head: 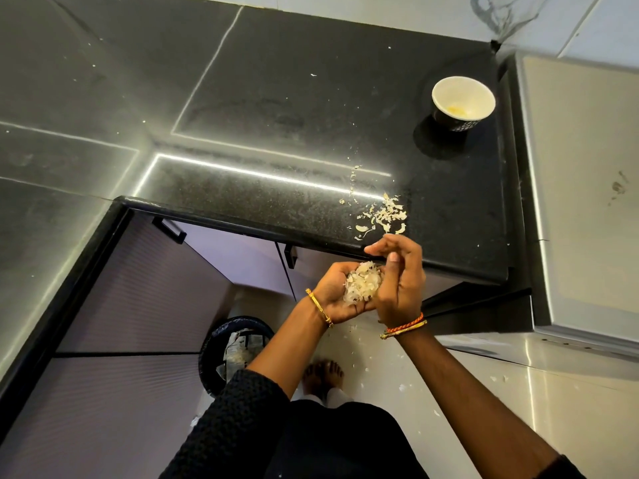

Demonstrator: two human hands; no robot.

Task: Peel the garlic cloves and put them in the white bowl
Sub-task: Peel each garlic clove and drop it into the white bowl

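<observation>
Left hand (340,292): cupped under skins (363,281), off counter (311,108) edge.
Right hand (397,281): fingers loosely bent, touching skins.
Bowl (462,102): far on counter; contents unclear.

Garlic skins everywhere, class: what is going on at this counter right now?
A person stands at the black counter. The left hand is cupped, holding a heap of garlic skins, and the right hand rests against the heap. More loose skins lie near the counter's edge. The white bowl sits further back, something pale yellow inside. A bin stands below.
</observation>
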